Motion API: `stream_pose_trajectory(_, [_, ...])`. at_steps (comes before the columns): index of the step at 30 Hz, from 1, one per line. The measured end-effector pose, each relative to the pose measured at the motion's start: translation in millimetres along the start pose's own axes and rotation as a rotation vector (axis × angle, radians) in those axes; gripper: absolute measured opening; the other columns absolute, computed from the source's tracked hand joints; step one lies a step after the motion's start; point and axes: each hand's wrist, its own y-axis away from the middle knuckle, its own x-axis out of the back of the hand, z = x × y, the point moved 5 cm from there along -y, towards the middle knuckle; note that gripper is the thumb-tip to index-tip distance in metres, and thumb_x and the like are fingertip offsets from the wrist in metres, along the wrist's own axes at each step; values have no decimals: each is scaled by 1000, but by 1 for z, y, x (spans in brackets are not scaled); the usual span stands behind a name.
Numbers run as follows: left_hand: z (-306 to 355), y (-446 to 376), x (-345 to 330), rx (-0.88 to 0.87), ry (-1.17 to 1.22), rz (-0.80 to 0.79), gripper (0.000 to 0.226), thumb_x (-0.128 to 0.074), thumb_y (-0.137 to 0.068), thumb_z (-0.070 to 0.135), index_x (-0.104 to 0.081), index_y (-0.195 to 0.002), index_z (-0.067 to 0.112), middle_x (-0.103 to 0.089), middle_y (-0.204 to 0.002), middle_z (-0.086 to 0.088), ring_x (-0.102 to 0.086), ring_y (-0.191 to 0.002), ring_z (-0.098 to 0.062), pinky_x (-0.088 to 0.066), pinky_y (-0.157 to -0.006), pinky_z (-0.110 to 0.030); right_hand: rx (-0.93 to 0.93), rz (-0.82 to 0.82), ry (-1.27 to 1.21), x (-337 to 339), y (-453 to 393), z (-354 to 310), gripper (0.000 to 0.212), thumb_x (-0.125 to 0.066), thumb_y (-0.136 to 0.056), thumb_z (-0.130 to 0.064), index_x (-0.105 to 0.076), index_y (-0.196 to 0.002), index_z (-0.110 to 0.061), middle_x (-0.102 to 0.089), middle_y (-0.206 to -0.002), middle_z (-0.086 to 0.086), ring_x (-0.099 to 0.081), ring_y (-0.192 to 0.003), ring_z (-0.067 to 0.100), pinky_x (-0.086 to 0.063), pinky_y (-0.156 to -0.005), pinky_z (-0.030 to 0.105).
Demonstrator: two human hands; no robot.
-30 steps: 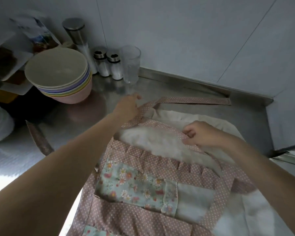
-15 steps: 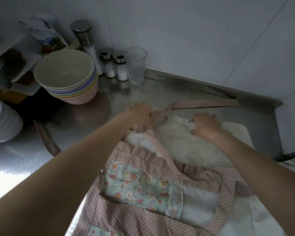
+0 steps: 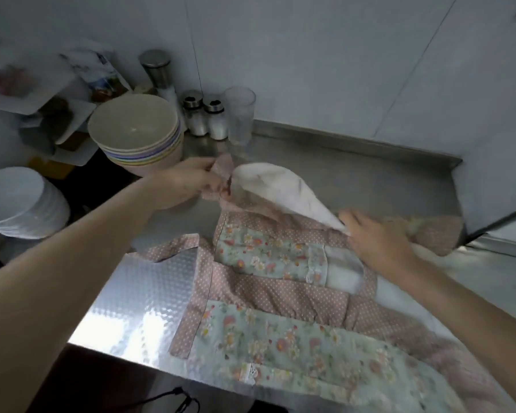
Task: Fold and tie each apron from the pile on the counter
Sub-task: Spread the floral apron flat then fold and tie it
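Note:
A pink polka-dot apron (image 3: 280, 296) with green floral panels lies spread on the steel counter (image 3: 149, 290), its lower part hanging over the front edge. My left hand (image 3: 191, 180) grips the apron's upper left corner and holds it above the counter. The top flap (image 3: 277, 192) curls over and shows its white lining. My right hand (image 3: 376, 239) holds the flap's right end against the apron. One pink strap (image 3: 176, 248) lies loose on the counter to the left.
A stack of pastel bowls (image 3: 137, 135) stands just behind my left hand. Two shakers (image 3: 206, 117), a clear glass (image 3: 239, 114) and a steel canister (image 3: 157, 70) line the back wall. White plates (image 3: 18, 198) are stacked at the left. Walls close the back and right.
Both hands have pulled the apron's top edge towards me and lifted it, so the flap now folds over the floral part. The view has tilted down, showing the counter's front edge.

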Motion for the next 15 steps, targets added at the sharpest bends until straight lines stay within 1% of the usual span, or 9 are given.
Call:
stream_pose_trajectory(1, [-15, 13, -11, 73, 0, -77, 27, -54, -62, -5, -59, -87, 3, -65, -64, 2, -58, -65, -13, -46, -63, -20, 43, -123, 60, -16, 15, -6, 48, -71, -72, -4, -43, -110, -14, -61, -88, 6, -63, -63, 25, -41, -43, 30])
stream_pose_trajectory(3, [-44, 38, -32, 214, 44, -210, 24, -59, -63, -1, -56, -87, 2, -64, -73, -6, -60, -67, -14, -49, -65, -20, -23, -451, 93, -46, 42, -6, 56, -57, -84, -2, -35, -133, -18, -60, -108, 4, -63, -85, 22, -39, -50, 28])
stream_pose_trajectory(5, [-71, 58, -43, 318, 170, -267, 45, -69, -57, 14, -57, -100, 5, -66, -89, -7, -64, -78, -15, -51, -72, -24, -132, -602, 72, -59, 57, -7, 58, -52, -87, -2, -33, -139, -20, -58, -115, 4, -60, -97, 22, -36, -53, 26])
stream_pose_trajectory(7, [-87, 69, -44, 355, 223, -229, 40, -73, -67, 23, -61, -103, 11, -69, -92, -2, -65, -78, -14, -51, -71, -27, -227, -568, 58, -55, 57, -15, 51, -54, -88, -4, -37, -134, -16, -53, -122, 7, -56, -106, 25, -39, -64, 29])
stream_pose_trajectory(9, [-92, 74, -39, 361, 265, -122, 22, -63, -85, 18, -63, -103, 6, -70, -88, -5, -67, -72, -13, -56, -64, -27, -230, -518, 61, -47, 55, -25, 39, -53, -90, -6, -44, -127, -15, -53, -121, 7, -56, -106, 26, -38, -66, 29])
stream_pose_trajectory(11, [-92, 74, -30, 346, 322, 55, 10, -58, -88, 7, -63, -91, -1, -68, -76, -10, -66, -58, -12, -55, -53, -22, -253, -364, 40, -29, 52, -23, 32, -54, -91, -11, -51, -121, -17, -59, -115, 4, -60, -98, 23, -39, -64, 27])
stream_pose_trajectory(13, [-102, 75, -13, 361, 450, 233, 6, -58, -86, 1, -60, -82, -4, -62, -65, -11, -62, -48, -12, -52, -45, -20, -292, -208, 55, -11, 55, -15, 38, -55, -90, -12, -49, -126, -19, -57, -119, 1, -62, -97, 21, -42, -64, 27])
stream_pose_trajectory(14, [-108, 76, -7, 378, 460, 295, 13, -64, -83, 5, -59, -90, -6, -63, -70, -13, -64, -55, -15, -54, -48, -22, -293, -219, 86, -11, 59, -11, 41, -55, -90, -10, -48, -130, -19, -55, -123, 1, -62, -97, 21, -45, -66, 28])
stream_pose_trajectory(15, [-119, 76, -1, 431, 319, 328, 38, -72, -78, 14, -56, -105, -7, -65, -84, -16, -67, -71, -21, -58, -60, -28, -282, -316, 91, -17, 65, -11, 41, -54, -91, -8, -48, -130, -18, -54, -124, 2, -61, -97, 21, -47, -69, 28])
